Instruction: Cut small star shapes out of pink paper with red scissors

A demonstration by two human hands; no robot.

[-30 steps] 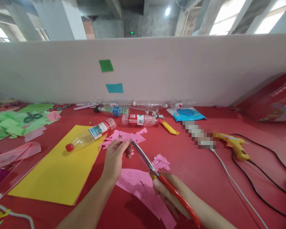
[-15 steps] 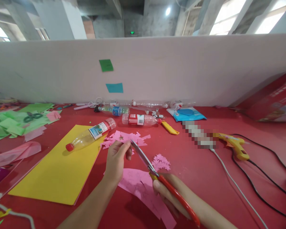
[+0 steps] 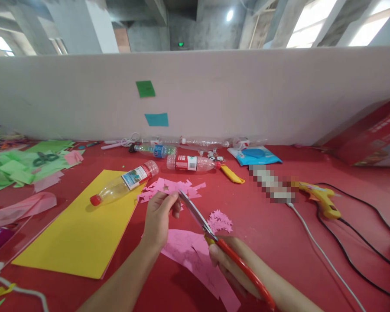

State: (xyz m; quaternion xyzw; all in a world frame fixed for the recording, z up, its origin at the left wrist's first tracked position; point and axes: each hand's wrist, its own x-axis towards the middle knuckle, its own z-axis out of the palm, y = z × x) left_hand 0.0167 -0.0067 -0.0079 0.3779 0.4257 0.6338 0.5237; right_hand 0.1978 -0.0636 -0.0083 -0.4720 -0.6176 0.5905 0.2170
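Observation:
My right hand is closed around the handles of red-handled scissors, whose blades point up and left. The blade tips meet the fingertips of my left hand. Thumb and forefinger of that hand are pinched together; whatever lies between them is too small or hidden to make out. Just beyond is a heap of pink paper scraps. A small pile of cut pink pieces with pointed edges sits right of the blades. Below both hands lies a larger pink paper sheet with faint drawn lines, partly covered by my right hand.
Yellow paper lies left, with a red-capped bottle across its corner. Further back are another bottle, a yellow cutter and a wipes pack. A glue gun and cables lie right; green paper lies far left.
The scissors and my right hand have shifted very slightly. My left hand keeps its pinch in nearly the same place.

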